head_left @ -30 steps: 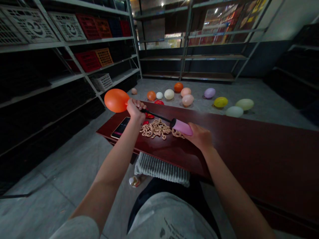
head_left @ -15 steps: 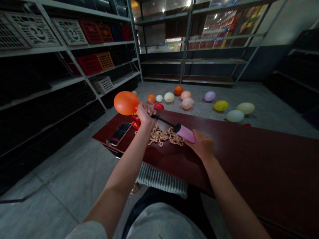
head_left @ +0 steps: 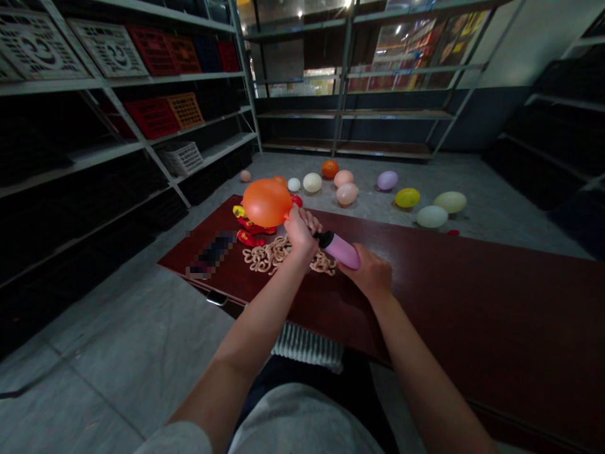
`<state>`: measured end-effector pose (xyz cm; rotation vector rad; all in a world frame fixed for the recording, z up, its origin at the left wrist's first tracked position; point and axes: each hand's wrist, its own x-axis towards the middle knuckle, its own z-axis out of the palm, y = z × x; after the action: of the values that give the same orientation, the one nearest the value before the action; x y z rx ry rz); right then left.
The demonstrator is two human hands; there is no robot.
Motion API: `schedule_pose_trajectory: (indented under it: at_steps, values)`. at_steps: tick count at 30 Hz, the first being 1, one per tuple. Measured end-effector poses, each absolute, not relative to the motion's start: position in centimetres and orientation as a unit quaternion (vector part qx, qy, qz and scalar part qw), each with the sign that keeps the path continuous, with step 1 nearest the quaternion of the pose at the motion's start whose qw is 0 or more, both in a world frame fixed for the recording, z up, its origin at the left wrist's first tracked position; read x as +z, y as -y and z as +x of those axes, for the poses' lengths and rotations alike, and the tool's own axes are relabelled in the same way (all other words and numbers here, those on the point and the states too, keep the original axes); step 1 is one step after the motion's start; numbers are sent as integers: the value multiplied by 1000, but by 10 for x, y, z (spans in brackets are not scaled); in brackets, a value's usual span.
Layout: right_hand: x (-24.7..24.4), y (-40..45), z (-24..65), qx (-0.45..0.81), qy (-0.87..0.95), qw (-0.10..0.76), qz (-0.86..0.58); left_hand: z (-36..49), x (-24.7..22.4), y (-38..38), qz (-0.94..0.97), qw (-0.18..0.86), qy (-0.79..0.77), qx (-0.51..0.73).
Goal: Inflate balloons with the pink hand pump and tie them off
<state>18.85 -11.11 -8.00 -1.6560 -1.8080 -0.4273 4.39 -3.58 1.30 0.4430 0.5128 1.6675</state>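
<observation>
Head view, orange balloon [head_left: 266, 202], beside hands [head_left: 301, 236] [head_left: 369, 272]

The grey concrete floor [head_left: 108, 359] is lined with white metal shelving [head_left: 57, 84] stacked with plastic crates [head_left: 146, 118], and a bright window [head_left: 416, 47] is seen beyond.

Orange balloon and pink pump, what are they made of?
The orange balloon looks like thin, stretchy rubber, probably latex: its tight skin has a shiny glow. The pink pump barrel looks like smooth, hard plastic with a soft sheen, though a rubbery coating is possible from this look.
</observation>
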Motion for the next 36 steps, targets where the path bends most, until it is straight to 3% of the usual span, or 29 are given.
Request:
schedule_pose_trajectory:
  at_steps: [26, 36]
  values:
    - [-80, 110, 178, -211, 749, 268, -568, -66, 34, 29, 154, 596, -233, 752]
    - [-78, 111, 171, -194, 738, 312, -566, -77, 73, 24, 199, 607, -226, 735]
